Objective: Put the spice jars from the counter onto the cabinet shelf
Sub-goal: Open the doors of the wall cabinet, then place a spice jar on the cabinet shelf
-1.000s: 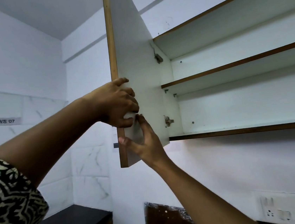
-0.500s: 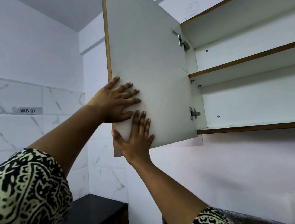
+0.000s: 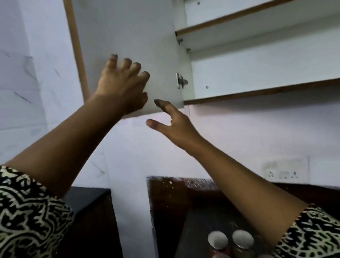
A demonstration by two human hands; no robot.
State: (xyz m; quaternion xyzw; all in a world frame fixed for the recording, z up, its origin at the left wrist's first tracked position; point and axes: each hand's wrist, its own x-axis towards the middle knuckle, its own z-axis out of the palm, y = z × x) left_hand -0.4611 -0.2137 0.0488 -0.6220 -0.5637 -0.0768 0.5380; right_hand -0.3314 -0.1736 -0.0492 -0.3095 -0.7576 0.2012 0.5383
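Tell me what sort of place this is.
Probably a kitchen: a wall cabinet with its door open, lidded jars on a dark counter below, and a wall socket.

Aloft: left hand (image 3: pixel 122 85), right hand (image 3: pixel 176 127); slack

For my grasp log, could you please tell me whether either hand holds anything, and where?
Nothing is held: the left hand is spread, fingers bent, at the cabinet door; the right hand is open below it.
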